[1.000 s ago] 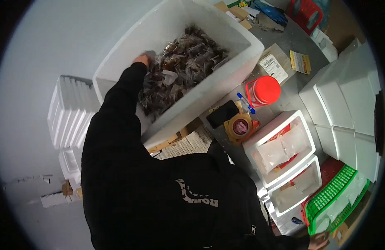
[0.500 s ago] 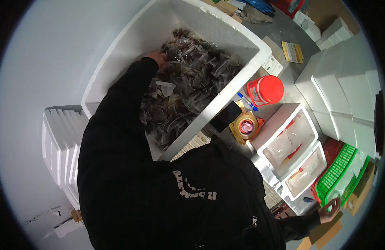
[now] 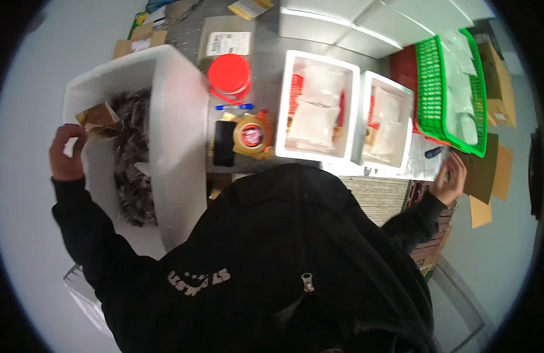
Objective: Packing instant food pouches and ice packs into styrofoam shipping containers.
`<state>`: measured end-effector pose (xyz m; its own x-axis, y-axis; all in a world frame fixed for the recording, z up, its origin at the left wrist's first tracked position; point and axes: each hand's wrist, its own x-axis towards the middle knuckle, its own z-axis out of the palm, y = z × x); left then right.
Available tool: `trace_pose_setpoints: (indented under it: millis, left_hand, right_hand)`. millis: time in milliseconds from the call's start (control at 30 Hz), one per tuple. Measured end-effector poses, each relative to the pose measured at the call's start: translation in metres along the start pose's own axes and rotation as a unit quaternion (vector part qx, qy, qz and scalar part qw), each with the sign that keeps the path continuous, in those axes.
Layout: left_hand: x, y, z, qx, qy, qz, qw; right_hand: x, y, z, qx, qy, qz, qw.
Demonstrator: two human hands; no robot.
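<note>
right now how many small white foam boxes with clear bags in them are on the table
2: one white foam box right of the tape roll, the second foam box beside it, next to the green basket. Others may be out of view.

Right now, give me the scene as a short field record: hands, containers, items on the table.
left hand: closed on a gold packet, at the rim of the white bin
bin contents: dark packets
right hand: on brown cardboard, fingers spread
table middle: red lid, tape roll, black phone
white boxes: clear bags inside
green basket: clear bags inside
</note>
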<state>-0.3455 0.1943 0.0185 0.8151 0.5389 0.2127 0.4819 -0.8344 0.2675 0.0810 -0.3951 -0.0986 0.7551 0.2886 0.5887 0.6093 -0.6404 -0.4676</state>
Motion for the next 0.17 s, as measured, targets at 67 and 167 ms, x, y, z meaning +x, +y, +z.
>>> trace_pose_setpoints:
  millis: [67,167]
  left_hand:
    - [0.03,0.058,-0.008,-0.044,-0.036,0.041,0.998]
    - [0.048,0.112,0.005,-0.083,-0.092,0.067,0.99]
  right_hand:
    - [0.005,-0.012,0.014,0.019,0.023,-0.018,0.999]
    - [0.009,-0.003,0.037,0.064,-0.012,-0.025,0.998]
